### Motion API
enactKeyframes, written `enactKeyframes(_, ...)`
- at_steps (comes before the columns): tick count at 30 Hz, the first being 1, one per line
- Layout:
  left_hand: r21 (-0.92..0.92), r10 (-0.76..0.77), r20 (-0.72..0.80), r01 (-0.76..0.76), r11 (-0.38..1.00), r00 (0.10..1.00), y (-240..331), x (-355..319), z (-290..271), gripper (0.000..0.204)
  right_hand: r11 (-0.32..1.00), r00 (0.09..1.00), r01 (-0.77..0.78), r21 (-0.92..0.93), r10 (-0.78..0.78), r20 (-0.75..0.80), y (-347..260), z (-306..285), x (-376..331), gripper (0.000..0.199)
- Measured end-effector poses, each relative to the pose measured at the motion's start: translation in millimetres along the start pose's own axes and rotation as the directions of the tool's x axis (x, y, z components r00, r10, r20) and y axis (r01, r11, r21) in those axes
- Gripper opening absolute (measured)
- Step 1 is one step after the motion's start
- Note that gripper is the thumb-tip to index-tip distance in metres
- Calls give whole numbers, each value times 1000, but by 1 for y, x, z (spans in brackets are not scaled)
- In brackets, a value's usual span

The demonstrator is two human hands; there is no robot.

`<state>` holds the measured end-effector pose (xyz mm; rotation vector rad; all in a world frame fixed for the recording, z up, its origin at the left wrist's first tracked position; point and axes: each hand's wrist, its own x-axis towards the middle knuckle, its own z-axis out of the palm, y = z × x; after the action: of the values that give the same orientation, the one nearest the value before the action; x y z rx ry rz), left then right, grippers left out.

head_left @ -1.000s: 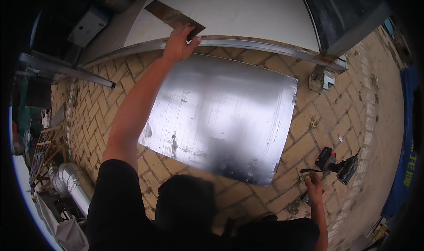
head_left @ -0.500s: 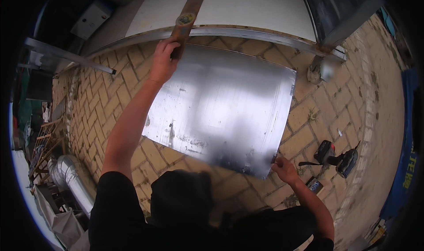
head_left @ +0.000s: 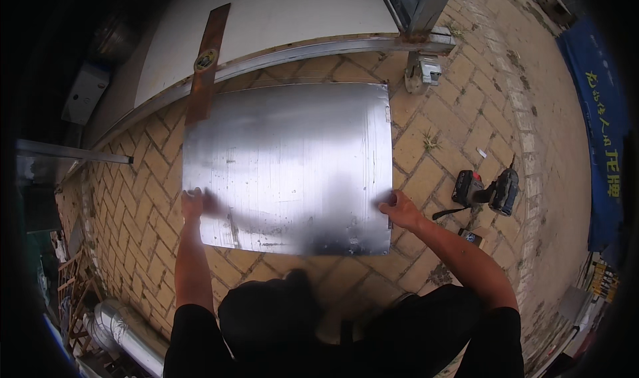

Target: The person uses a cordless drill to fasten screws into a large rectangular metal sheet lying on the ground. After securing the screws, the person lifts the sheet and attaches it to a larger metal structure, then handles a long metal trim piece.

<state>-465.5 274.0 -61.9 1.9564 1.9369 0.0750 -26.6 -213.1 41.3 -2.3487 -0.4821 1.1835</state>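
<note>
A shiny rectangular metal sheet (head_left: 286, 158), scratched and spotted, lies in front of me over the brick paving. My left hand (head_left: 192, 205) is closed on its left edge, thumb on top. On the opposite edge, my right hand (head_left: 401, 211) grips the sheet near its lower right corner, with the thumb over the surface. Fingers under the sheet are hidden on both sides. A rusty flat metal bar (head_left: 216, 26) rests across the raised frame, its near end beside the sheet's far left corner. On that bar sits a small round disc-like item (head_left: 206, 60).
A cordless drill (head_left: 504, 193) lies on the bricks at the right, by a small box (head_left: 474, 236). Beyond the sheet runs a metal frame rail (head_left: 319, 47) with a white panel (head_left: 293, 12). A metal tube (head_left: 76, 153) juts in at left. Silver ducting (head_left: 130, 335) lies lower left.
My left hand has let go of the rusty bar and come down to the sheet's left edge. My right hand has moved up along the right edge. The view has shifted, and the sheet sits straighter.
</note>
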Motion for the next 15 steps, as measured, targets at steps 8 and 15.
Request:
enactKeyframes(8, -95, -178, 215, 202, 975, 960, -73, 98, -51, 86, 764, 977, -164, 624, 40, 209, -25, 17, 6, 65)
enactKeyframes(15, -405, -33, 215, 120, 906, 976, -96, 30, -96, 76, 819, 967, -255, 515, 231, 111, 2, -10, 3, 83)
